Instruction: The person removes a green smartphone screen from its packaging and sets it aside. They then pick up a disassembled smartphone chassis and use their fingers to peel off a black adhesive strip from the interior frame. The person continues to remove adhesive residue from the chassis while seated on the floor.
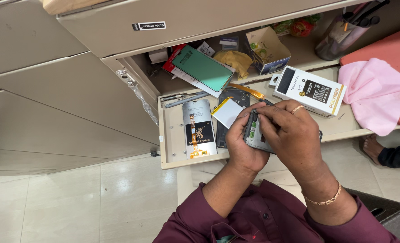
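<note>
Over the open drawer (173, 148) of phone parts, left hand (243, 144) fingers grasping opened phone (254, 135), right hand (294, 135) fingers pinched on its top.

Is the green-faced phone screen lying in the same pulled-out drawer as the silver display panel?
No: the green-faced phone screen lies in the upper compartment, while the silver display panel lies flat in the pulled-out drawer below it.

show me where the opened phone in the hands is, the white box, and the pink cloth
opened phone (253, 135): head view, exposed inside near its left edge
white box (310, 91): head view, middle of its top face
pink cloth (373, 92): head view, centre of the folds
</note>
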